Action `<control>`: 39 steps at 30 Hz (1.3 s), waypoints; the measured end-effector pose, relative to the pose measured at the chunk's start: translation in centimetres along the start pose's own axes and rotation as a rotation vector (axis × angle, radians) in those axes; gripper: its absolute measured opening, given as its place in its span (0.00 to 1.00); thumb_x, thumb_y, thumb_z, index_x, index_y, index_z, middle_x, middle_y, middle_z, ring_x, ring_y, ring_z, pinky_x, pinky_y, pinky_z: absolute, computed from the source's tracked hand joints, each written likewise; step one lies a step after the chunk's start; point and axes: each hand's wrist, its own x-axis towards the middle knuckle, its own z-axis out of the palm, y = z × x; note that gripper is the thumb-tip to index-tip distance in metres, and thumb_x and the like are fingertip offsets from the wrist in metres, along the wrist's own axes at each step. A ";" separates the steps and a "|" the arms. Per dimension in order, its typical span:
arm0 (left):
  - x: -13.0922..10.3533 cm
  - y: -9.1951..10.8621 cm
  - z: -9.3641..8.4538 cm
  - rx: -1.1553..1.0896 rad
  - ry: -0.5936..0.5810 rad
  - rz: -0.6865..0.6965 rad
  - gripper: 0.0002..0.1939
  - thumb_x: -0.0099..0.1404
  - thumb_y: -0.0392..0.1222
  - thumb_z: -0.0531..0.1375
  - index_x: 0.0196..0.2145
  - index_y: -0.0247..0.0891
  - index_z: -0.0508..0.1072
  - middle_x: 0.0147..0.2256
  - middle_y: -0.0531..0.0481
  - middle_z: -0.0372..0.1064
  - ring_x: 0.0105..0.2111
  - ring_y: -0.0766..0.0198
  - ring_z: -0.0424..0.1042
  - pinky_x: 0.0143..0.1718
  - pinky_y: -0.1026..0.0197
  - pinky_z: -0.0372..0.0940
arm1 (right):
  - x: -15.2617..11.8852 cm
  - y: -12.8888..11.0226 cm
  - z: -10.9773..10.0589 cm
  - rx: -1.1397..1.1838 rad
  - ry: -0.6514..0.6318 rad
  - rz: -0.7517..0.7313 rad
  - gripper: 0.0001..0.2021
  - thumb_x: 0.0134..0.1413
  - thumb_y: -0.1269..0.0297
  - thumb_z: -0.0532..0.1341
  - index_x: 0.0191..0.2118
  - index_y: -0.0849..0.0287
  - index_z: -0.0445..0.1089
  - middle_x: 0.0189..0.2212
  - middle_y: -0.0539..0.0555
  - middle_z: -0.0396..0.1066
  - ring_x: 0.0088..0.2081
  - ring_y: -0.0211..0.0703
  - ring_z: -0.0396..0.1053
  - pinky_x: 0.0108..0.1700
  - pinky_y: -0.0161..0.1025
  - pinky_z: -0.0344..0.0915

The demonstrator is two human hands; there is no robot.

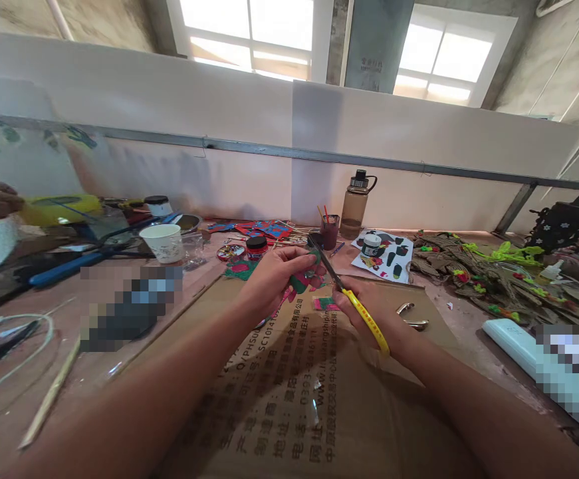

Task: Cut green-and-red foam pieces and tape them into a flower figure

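Cutting looks partway: left hand (275, 278) pinching green piece (298, 284) above cardboard (369, 412), right hand (376, 303) gripping scissors (365, 317); strip (324, 304) on cardboard, patterned scrap (240, 269) beyond it.

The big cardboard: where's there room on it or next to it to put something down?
Mostly the cardboard's near part, between the left forearm and right forearm, except for clear scraps. Another mostly bare patch lies between the wooden stick and left forearm. It's crowded around the paper cup and brown pile.
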 end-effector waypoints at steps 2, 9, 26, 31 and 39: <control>0.0 0.1 0.1 0.012 -0.001 -0.004 0.14 0.49 0.47 0.72 0.25 0.35 0.75 0.27 0.45 0.77 0.21 0.65 0.73 0.20 0.66 0.60 | 0.1 0.0 -0.1 -0.030 -0.021 -0.006 0.10 0.60 0.60 0.52 0.33 0.58 0.67 0.32 0.55 0.72 0.33 0.43 0.64 0.37 0.39 0.61; 0.0 0.0 0.2 0.070 0.000 -0.043 0.17 0.47 0.49 0.72 0.26 0.35 0.74 0.27 0.44 0.77 0.20 0.66 0.71 0.16 0.67 0.54 | 0.3 0.6 -0.2 -0.045 -0.055 -0.019 0.10 0.60 0.60 0.53 0.37 0.58 0.68 0.33 0.55 0.72 0.34 0.44 0.65 0.39 0.40 0.62; 0.5 -0.1 -0.8 0.110 -0.049 -0.037 0.17 0.46 0.49 0.73 0.25 0.35 0.74 0.25 0.43 0.76 0.20 0.62 0.72 0.19 0.64 0.61 | 0.3 0.6 -0.1 -0.077 -0.051 -0.022 0.12 0.61 0.57 0.51 0.33 0.59 0.65 0.32 0.54 0.70 0.33 0.43 0.63 0.39 0.39 0.59; 0.3 0.6 -0.9 0.162 -0.097 -0.031 0.14 0.49 0.47 0.71 0.24 0.35 0.75 0.24 0.45 0.75 0.20 0.66 0.70 0.22 0.64 0.63 | 0.2 0.5 -0.2 -0.082 -0.055 -0.006 0.12 0.61 0.59 0.52 0.33 0.59 0.66 0.31 0.54 0.71 0.34 0.43 0.65 0.39 0.38 0.60; 0.5 1.6 -1.7 0.075 -0.021 -0.046 0.16 0.43 0.41 0.75 0.29 0.34 0.76 0.25 0.49 0.74 0.22 0.66 0.72 0.23 0.66 0.64 | 0.2 0.7 -0.3 -0.069 -0.034 -0.013 0.13 0.61 0.57 0.52 0.33 0.59 0.68 0.30 0.55 0.72 0.37 0.46 0.67 0.41 0.40 0.62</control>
